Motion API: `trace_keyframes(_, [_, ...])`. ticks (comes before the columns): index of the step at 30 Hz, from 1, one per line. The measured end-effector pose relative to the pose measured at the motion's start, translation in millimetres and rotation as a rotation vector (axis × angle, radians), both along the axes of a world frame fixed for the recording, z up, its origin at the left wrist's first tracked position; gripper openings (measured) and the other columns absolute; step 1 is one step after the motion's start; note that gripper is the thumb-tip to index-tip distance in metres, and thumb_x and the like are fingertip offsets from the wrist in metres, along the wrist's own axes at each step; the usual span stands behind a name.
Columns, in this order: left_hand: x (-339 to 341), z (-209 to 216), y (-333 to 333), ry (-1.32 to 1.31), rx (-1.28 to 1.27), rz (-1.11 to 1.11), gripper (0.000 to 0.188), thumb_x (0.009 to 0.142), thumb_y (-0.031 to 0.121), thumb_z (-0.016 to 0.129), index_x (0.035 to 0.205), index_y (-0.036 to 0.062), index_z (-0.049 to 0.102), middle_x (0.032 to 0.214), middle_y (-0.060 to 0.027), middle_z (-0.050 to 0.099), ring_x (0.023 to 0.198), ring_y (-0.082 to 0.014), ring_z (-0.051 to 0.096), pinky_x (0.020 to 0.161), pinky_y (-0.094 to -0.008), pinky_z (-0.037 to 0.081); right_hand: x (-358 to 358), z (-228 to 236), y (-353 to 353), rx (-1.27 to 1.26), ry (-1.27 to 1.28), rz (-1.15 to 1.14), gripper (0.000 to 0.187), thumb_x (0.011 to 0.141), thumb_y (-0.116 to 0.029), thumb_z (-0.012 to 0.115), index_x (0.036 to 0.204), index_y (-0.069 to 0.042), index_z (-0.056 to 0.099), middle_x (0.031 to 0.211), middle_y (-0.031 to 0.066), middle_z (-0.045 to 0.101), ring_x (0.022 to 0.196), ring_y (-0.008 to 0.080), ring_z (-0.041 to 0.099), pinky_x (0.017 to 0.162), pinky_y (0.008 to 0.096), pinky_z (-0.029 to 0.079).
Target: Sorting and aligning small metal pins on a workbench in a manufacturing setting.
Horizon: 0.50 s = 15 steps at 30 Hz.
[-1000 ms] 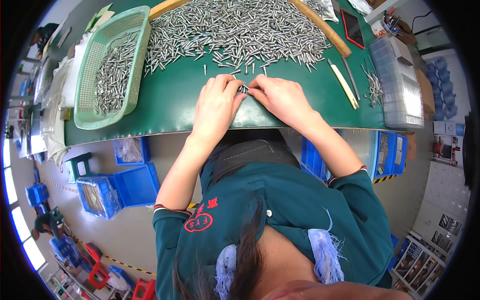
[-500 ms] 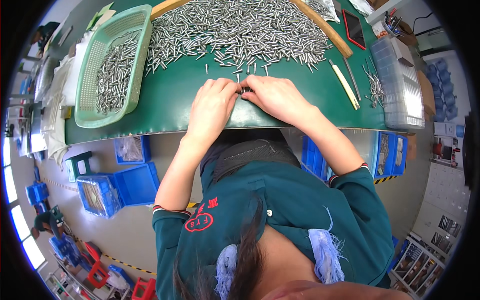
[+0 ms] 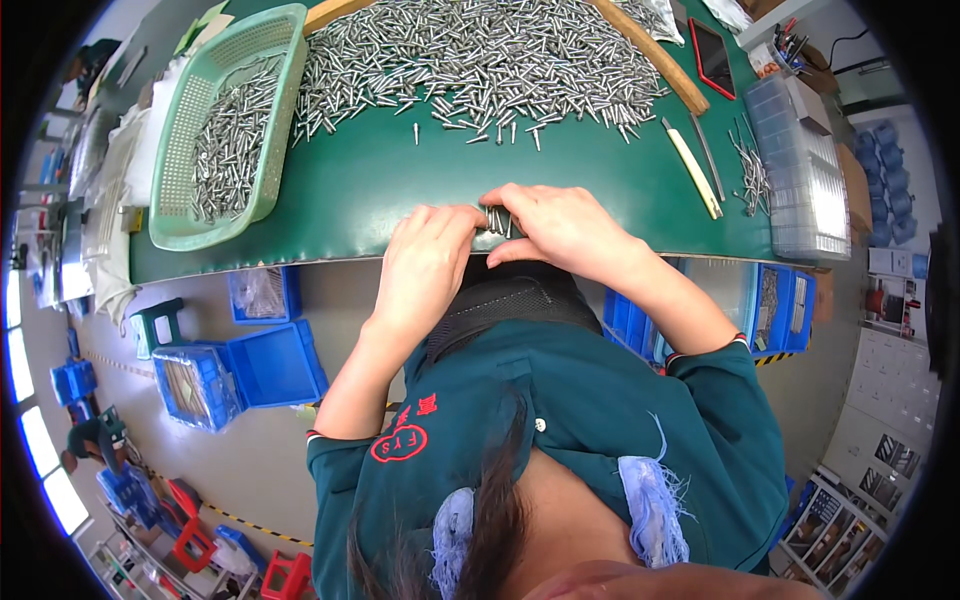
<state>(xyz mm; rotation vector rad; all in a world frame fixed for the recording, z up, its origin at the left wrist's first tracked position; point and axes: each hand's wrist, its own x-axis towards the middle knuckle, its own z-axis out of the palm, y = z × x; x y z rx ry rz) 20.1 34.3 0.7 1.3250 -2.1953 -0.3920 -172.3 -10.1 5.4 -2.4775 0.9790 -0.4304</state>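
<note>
Several small silver pointed metal pins (image 3: 496, 220) are gathered between my two hands at the front edge of the green table (image 3: 350, 190). My right hand (image 3: 565, 225) curls around them from the right, thumb below and fingers above. From the left, my left hand (image 3: 428, 255) presses its fingertips against the same bunch. Farther back lies a large heap of like metal pins (image 3: 470, 65), with a few loose ones (image 3: 416, 133) in front of it. At the left, a pale green perforated basket (image 3: 270, 170) holds more of them.
A wooden bar (image 3: 655, 60) borders the heap on the right. Beyond it lie a cream-handled cutter (image 3: 692, 165), thin metal rods (image 3: 750, 172), a red-edged phone (image 3: 712, 58) and clear plastic boxes (image 3: 795, 170). Blue crates (image 3: 278, 365) stand on the floor below.
Both hands have drawn back from the loose pins toward the table's front edge, bringing the bunch of pins along. The bunch shows more clearly between them now.
</note>
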Motion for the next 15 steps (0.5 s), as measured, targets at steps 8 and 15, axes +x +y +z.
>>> trace_keyframes(8, [-7.8,-3.6,-34.7,-0.064,-0.09,-0.076,0.024,0.077,0.004,0.058,0.1,0.01,0.061,0.102,-0.0043,0.058,0.086,-0.0251,0.055,0.078,-0.0344,0.046,-12.7,6.6,10.7,0.016,0.008,-0.124,0.045,0.072,-0.038,0.072,0.098,-0.008,0.052,0.069,0.0049,0.054,0.068,0.0224,0.059,0.059,0.0351,0.045])
trace_keyframes(15, [-2.3,1.6,-30.6,-0.195,-0.1,0.054,0.011,0.076,0.01,0.064,0.086,0.0091,0.06,0.084,-0.0045,0.054,0.078,-0.0237,0.054,0.069,-0.0348,0.045,-18.9,1.4,12.4,0.01,0.048,-0.218,0.034,0.077,-0.03,0.069,0.096,-0.006,0.053,0.074,0.0072,0.058,0.071,0.0237,0.06,0.061,0.0358,0.047])
